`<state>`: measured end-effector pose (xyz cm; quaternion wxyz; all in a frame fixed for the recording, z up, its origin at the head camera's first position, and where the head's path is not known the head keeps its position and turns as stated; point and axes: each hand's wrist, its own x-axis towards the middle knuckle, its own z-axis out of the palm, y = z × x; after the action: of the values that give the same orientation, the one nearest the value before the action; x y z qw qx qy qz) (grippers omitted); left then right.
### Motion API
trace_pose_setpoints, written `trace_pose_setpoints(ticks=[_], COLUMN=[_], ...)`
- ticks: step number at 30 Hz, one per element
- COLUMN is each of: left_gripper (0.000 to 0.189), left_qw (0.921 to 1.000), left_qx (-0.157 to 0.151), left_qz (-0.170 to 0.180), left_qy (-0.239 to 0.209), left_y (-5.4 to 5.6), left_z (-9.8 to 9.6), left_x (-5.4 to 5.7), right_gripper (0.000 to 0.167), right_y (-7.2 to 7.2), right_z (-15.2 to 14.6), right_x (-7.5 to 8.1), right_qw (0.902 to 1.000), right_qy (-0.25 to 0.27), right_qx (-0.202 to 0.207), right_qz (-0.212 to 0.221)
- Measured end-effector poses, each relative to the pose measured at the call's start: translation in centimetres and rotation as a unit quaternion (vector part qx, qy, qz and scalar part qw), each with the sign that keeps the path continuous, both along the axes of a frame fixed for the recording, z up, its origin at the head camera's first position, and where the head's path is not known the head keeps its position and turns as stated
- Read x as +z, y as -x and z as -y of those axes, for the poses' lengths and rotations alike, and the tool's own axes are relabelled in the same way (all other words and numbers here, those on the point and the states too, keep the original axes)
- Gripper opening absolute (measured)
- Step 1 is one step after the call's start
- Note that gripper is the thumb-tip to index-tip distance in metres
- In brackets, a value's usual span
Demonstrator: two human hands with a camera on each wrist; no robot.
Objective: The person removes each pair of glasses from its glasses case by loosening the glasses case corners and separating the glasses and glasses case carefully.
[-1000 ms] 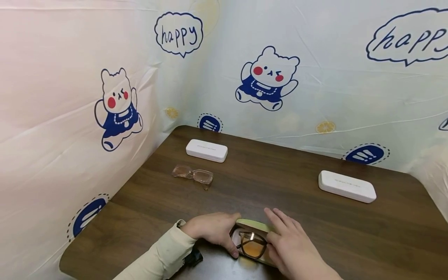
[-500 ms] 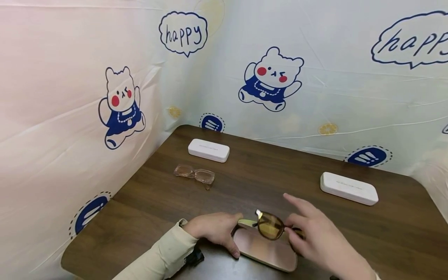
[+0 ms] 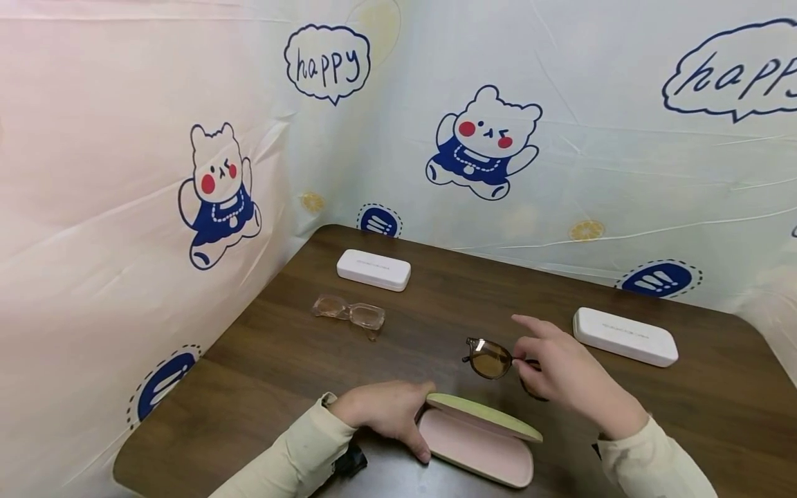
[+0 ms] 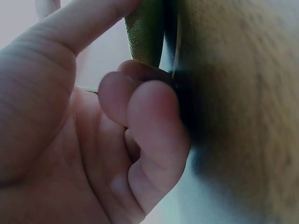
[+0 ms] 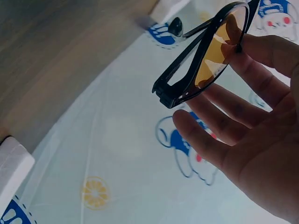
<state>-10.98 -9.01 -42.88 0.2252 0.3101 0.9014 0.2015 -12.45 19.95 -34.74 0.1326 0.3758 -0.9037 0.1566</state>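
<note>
My right hand pinches a pair of dark-framed sunglasses with amber lenses near the bridge, above the table. In the right wrist view the sunglasses hang from the thumb and finger, the other fingers spread below. At the near side, my left hand grips the left end of a glasses case, thumb at its front rim and fingers by the lid hinge. The case has a green outside and pink lining; its lid is raised and nothing lies inside. The left wrist view shows curled fingers beside the green shell.
Clear pinkish glasses lie on the brown table at the left. One white glasses case lies behind them, another white case at the right. Printed cloth walls the table's back and left.
My right hand has lifted the sunglasses out of the case and carried them up and away, beyond the case's far side. The left hand has stayed at the case's end.
</note>
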Motion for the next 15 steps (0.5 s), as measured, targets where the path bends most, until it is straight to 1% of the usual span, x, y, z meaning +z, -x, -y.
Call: trace_pose_setpoints(ticks=[4, 8, 15], left_gripper=[0.068, 0.070, 0.070], left_qw=[1.0000, 1.0000, 0.9999], left_qx=[-0.001, -0.002, 0.002], left_qz=[0.004, 0.009, 0.004], left_qy=[-0.001, 0.004, 0.010], left_y=[0.0, 0.0, 0.1], left_z=[0.0, -0.1, -0.1], left_x=[0.0, 0.1, 0.0], right_gripper=[0.018, 0.016, 0.015], right_y=[1.4, 2.7, 4.9], right_z=[0.3, 0.5, 0.8], right_x=[-0.9, -2.3, -4.7], right_qw=[0.9998, 0.9994, 0.9963], right_qy=[-0.017, -0.032, -0.074], right_qx=[-0.004, -0.006, -0.024], right_qz=[0.008, 0.009, 0.038])
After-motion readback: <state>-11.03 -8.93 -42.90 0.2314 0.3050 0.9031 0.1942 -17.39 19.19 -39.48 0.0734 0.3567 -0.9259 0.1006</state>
